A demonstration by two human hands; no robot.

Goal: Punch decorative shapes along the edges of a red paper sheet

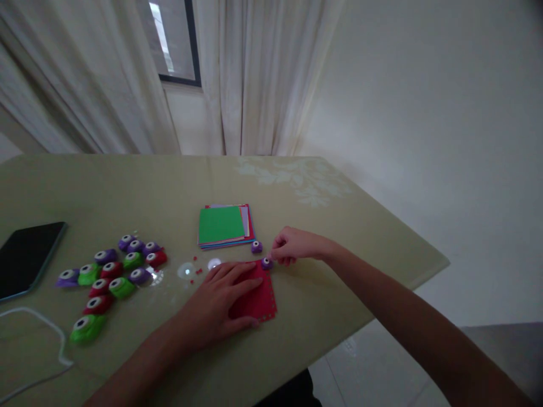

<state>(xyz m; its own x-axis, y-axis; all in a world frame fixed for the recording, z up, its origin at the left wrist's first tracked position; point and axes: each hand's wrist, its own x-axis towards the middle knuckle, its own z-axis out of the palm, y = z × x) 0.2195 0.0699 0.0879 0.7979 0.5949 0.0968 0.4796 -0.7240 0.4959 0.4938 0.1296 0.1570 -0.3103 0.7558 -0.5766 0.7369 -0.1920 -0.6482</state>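
My left hand [220,302] lies flat on a red paper square [259,298] with punched holes along its edges, pressing it to the table. At the far corner of that sheet, my right hand [292,246] pinches a small purple paper punch [267,263]. A second small purple punch [257,246] stands just beyond it. A stack of coloured paper squares [224,226] with a green sheet on top lies behind. Tiny red paper bits [195,271] are scattered left of my left hand.
Several purple, green and red paper punches [114,271] cluster at the left. A dark tablet [25,254] lies at the far left, a white cable [38,328] in front of it. The table edge [382,311] runs diagonally at the right; curtains hang behind.
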